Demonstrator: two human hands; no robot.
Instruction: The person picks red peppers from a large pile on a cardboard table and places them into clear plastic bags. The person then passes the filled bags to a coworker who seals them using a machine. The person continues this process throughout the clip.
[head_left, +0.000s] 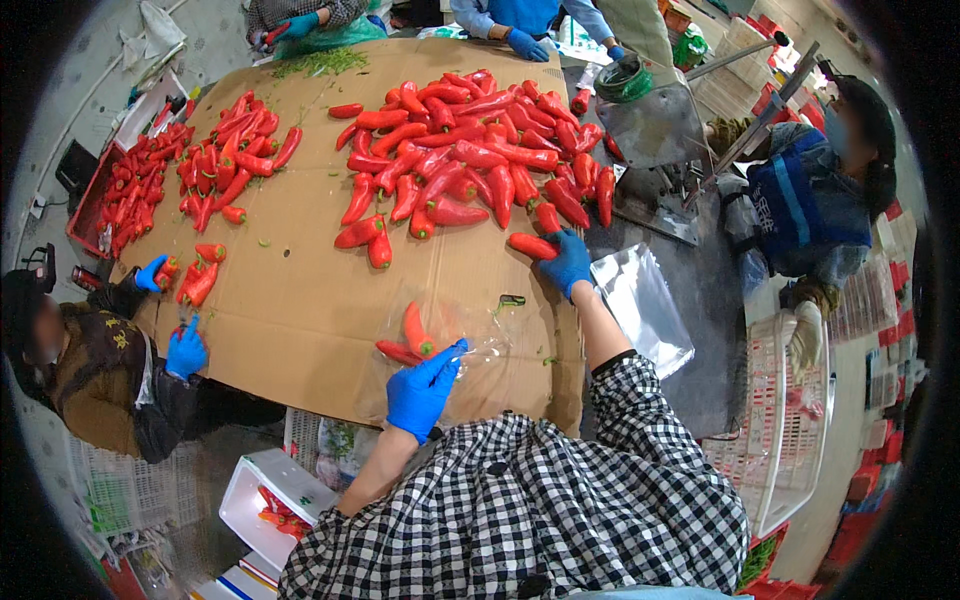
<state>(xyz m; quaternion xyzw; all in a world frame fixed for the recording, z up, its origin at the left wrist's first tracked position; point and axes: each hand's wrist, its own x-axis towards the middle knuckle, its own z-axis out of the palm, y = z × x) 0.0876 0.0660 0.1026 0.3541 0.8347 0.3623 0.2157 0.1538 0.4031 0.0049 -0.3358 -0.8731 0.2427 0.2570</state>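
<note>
My left hand (424, 394), in a blue glove, grips the edge of a clear plastic bag (480, 345) that lies on the cardboard table cover (300, 300). Two red peppers (414, 330) show inside or under the thin film; the glare leaves this unsure. To the right, my right hand (568, 262), in a darker blue glove, has its fingers around one end of a red pepper (531, 245). That pepper lies at the near edge of a large heap of red peppers (465, 157). A stack of clear bags (643, 307) sits right of my right forearm.
A metal bag-sealing machine (652, 135) stands on the right, with a co-worker (810, 187) beside it. Another co-worker (112, 367) handles peppers at left, near a smaller heap (225, 157) and a red crate (135, 187). A white basket (772, 420) is at lower right.
</note>
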